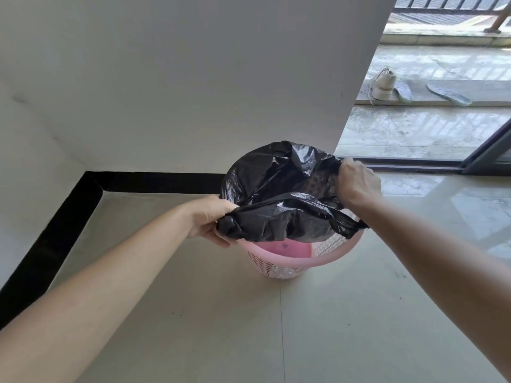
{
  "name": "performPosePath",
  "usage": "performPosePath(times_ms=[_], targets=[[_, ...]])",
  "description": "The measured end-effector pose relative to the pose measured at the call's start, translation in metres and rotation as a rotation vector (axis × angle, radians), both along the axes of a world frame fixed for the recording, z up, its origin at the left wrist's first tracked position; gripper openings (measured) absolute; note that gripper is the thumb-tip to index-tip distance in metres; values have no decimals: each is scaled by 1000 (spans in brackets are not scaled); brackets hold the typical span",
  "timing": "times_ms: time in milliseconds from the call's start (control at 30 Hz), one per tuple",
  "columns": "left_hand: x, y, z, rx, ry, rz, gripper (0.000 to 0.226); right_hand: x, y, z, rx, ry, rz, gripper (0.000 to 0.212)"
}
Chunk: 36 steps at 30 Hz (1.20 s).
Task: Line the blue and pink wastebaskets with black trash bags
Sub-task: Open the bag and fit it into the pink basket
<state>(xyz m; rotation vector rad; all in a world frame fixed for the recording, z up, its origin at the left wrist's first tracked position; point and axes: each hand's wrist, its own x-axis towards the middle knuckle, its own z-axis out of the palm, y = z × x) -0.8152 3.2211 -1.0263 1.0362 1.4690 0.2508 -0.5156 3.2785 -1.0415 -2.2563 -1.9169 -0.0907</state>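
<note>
A pink perforated wastebasket (287, 265) stands on the tiled floor near the wall corner. A black trash bag (276, 189) is spread over its far rim, its mouth held open. My left hand (211, 219) grips a bunched edge of the bag at the basket's left rim. At the right rim my right hand (358, 182) pinches the bag's edge from above. The bag's near edge hangs loose above the pink bottom, which shows through the gap. No blue wastebasket is in view.
A white wall with a black baseboard (154, 182) runs behind and to the left of the basket. At the right is a sliding door track (414, 164); beyond it, a balcony with a white shoe (383, 84) and insoles (448, 92).
</note>
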Motion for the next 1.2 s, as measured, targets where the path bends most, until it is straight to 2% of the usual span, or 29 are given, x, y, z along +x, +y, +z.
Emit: performPosePath(times_ms=[67, 133, 233, 300, 333, 400, 467, 500, 533, 600, 633, 700, 767, 833, 867, 933, 1000, 1067, 1133, 1167, 1200], targets=[[1, -1, -5, -12, -61, 75, 18, 1, 4, 1, 4, 44, 29, 7], [7, 2, -7, 55, -53, 277, 19, 1, 8, 6, -33, 151, 44, 15], [6, 15, -6, 227, 32, 551, 19, -6, 8, 15, -118, 525, -59, 41], [-6, 22, -5, 322, 143, 629, 15, -15, 4, 15, -148, 803, -103, 47], [-14, 24, -6, 346, 187, 641, 16, -20, 1, 13, -178, 885, -76, 48], [-27, 27, -11, 321, 214, 632, 35, -31, -5, 9, -268, 937, -6, 51], [-33, 23, -13, 308, 330, 573, 56, -42, -12, 2, -260, 880, -28, 64], [-35, 19, -13, 404, 478, 511, 68, -48, -17, 1, -195, 833, -62, 70], [-37, 14, -11, 589, 619, 432, 74, -55, -25, 2, -105, 758, -77, 73], [-38, 1, -2, 1046, 718, 223, 66, -66, -45, 8, 104, 551, 53, 73], [-38, -5, 1, 1187, 710, 78, 60, -68, -55, 11, 190, 455, 191, 69], [-35, -15, 2, 1271, 639, -148, 51, -73, -73, 19, 200, 306, 442, 66], [-31, -25, -2, 1358, 582, -192, 34, -78, -91, 18, 114, 205, 575, 54], [-29, -35, -9, 1534, 608, -182, 15, -78, -102, 12, 243, 186, 686, 25], [-31, -40, -14, 1625, 626, -217, 11, -76, -106, 10, 342, 165, 746, 18], [-42, -48, -27, 1783, 668, -379, 12, -63, -108, 4, 491, 59, 925, 21], [-51, -56, -40, 1878, 721, -519, 21, -46, -107, -4, 583, -70, 1142, 26], [-58, -59, -48, 1947, 816, -578, 27, -32, -106, -12, 591, -136, 1245, 22], [-62, -61, -52, 1982, 927, -671, 34, -23, -106, -19, 538, -214, 1275, 15], [-62, -63, -54, 1961, 966, -736, 38, -20, -106, -21, 503, -294, 1263, 10], [-62, -64, -56, 1895, 975, -785, 41, -19, -106, -21, 468, -373, 1217, 13]])
